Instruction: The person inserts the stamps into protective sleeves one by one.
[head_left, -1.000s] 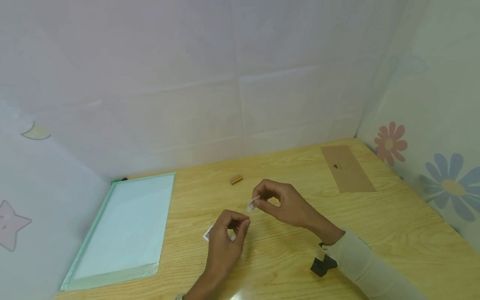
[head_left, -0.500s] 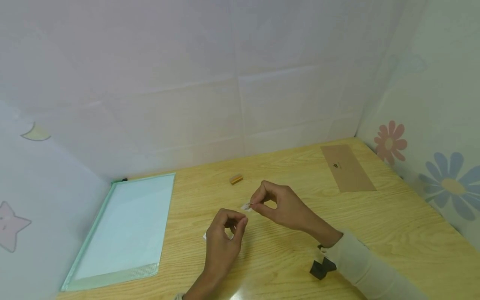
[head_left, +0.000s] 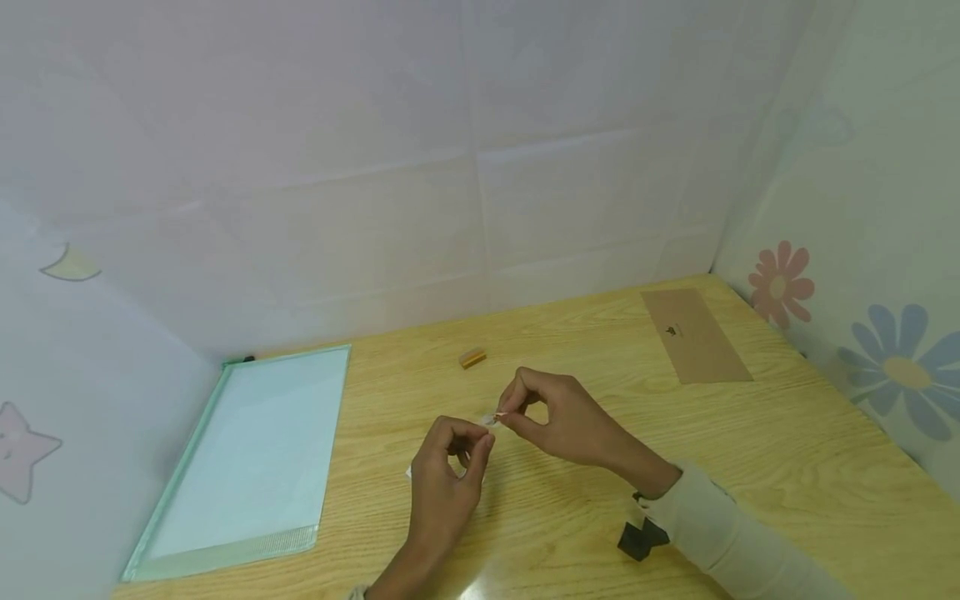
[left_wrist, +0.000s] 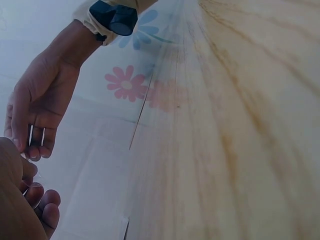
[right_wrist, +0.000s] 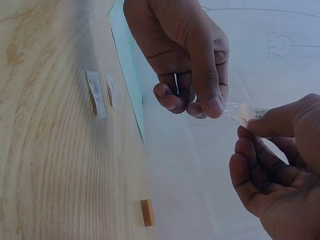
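Here the left hand and right hand meet above the counter, each pinching one end of a small clear strip, seemingly so both can work it. The strip spans their fingertips, clear of the small cards lying below.

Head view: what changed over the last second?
The right hand lowered its small clear piece toward the left hand, whose fingertips now meet it. The folder, eraser and brown envelope stayed put.
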